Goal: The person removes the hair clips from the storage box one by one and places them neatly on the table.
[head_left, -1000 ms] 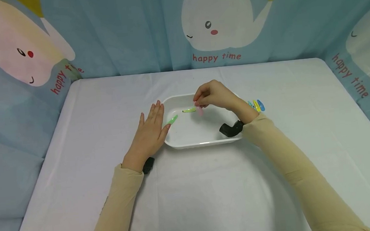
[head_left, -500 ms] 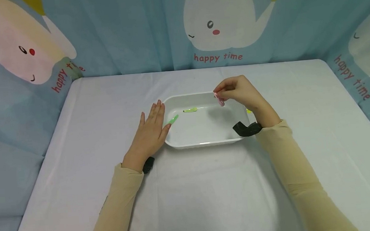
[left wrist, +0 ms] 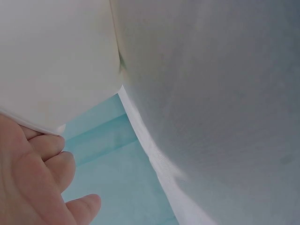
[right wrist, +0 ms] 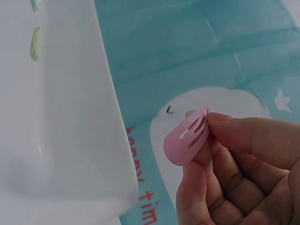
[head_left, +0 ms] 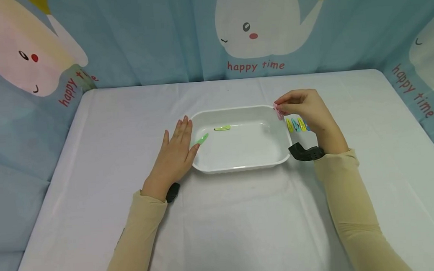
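Observation:
Between thumb and fingertips, my right hand (head_left: 306, 110) pinches a pink hair clip (right wrist: 185, 145) at the far right corner of the white tray (head_left: 242, 167). My left hand (head_left: 173, 155) lies with straight fingers against the tray's left rim. In the left wrist view its fingers (left wrist: 61, 168) touch the rim from outside. Inside the tray are a yellow-green hair clip (head_left: 222, 128) near the back and a green hair clip (head_left: 203, 139) close to my left thumb. Several yellow and blue hair clips (head_left: 296, 125) stand in a row right of the tray, partly hidden by my right hand.
A white cloth covers the table (head_left: 223, 227). Behind it and at the sides hangs a blue curtain (head_left: 157, 39) printed with white whales. Each wrist carries a small black camera, the right one (head_left: 305, 152) close beside the tray's right end.
My right hand has carried the pink hair clip rightward from over the tray's middle to its right edge. The left hand has stayed at the rim.

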### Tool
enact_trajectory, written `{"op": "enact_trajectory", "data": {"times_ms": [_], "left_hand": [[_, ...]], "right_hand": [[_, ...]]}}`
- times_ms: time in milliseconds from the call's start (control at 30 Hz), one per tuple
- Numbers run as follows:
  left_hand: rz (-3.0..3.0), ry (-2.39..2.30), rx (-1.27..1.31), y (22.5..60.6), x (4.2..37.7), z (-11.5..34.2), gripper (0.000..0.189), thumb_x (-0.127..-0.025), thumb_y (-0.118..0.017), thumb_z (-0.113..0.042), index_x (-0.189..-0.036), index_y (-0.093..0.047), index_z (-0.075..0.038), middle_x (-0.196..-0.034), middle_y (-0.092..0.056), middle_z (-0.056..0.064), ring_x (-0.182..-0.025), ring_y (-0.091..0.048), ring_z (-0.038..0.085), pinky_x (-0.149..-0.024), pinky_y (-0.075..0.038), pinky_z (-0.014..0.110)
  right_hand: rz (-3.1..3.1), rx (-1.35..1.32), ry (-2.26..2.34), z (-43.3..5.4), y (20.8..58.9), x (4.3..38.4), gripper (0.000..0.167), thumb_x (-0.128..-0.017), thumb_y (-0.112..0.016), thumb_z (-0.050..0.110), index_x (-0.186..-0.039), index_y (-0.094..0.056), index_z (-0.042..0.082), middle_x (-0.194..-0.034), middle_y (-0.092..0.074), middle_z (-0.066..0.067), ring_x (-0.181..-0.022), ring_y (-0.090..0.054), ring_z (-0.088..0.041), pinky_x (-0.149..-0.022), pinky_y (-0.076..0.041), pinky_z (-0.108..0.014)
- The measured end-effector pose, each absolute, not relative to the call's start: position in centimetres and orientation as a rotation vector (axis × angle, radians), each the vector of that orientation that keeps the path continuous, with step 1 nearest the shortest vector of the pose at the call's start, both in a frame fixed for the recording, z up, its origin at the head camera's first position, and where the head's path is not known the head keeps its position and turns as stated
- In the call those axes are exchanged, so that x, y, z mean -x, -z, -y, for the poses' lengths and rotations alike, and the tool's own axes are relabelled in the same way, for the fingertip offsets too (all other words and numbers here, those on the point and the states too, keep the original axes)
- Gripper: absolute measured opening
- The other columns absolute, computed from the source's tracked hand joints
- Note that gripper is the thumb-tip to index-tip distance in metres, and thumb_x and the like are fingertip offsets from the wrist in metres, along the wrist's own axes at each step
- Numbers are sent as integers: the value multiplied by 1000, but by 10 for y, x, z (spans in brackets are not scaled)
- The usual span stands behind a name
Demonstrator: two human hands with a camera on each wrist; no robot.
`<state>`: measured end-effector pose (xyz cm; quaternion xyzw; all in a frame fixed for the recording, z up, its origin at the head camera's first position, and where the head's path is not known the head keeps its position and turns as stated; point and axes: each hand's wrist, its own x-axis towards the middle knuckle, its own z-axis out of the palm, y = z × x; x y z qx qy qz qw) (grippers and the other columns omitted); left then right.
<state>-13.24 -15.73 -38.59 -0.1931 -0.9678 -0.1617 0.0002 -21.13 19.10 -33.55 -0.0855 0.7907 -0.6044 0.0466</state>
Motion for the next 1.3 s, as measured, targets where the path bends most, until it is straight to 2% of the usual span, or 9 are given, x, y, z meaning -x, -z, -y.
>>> {"op": "enact_trajectory", "data": {"times_ms": [433,767,1033,1300], "left_hand": [[3034,507,612,387,134,157,65,-103,-30,-37,-151,-4,0,-157,0,12,-144,-2,28,-111,-3,55],[3051,512,607,385,133,157,65,-103,-30,-37,-150,-4,0,-157,0,12,-144,1,26,-111,-2,55],[3050,527,606,385,132,157,65,-103,-30,-37,-150,-5,0,-157,1,12,-144,2,25,-111,-2,55],[3052,518,605,385,133,156,66,-103,-31,-37,-150,-4,0,-157,1,12,-144,1,26,-111,-3,56]], "right_hand": [[-2352,257,2026,-215,345,209,7,-85,-66,-2,-85,-73,0,-82,-69,-2,-70,-64,-12,-67,-53,-21],[-2325,200,2089,-225,345,209,8,-84,-66,-4,-84,-73,1,-80,-69,-1,-70,-64,-11,-66,-53,-20],[-2288,48,2105,-239,350,211,6,-83,-68,-4,-83,-73,0,-79,-70,-2,-72,-65,-11,-66,-54,-20],[-2305,-173,2070,-258,364,216,11,-83,-69,-1,-78,-75,6,-77,-69,1,-70,-65,-9,-65,-53,-18]]}}
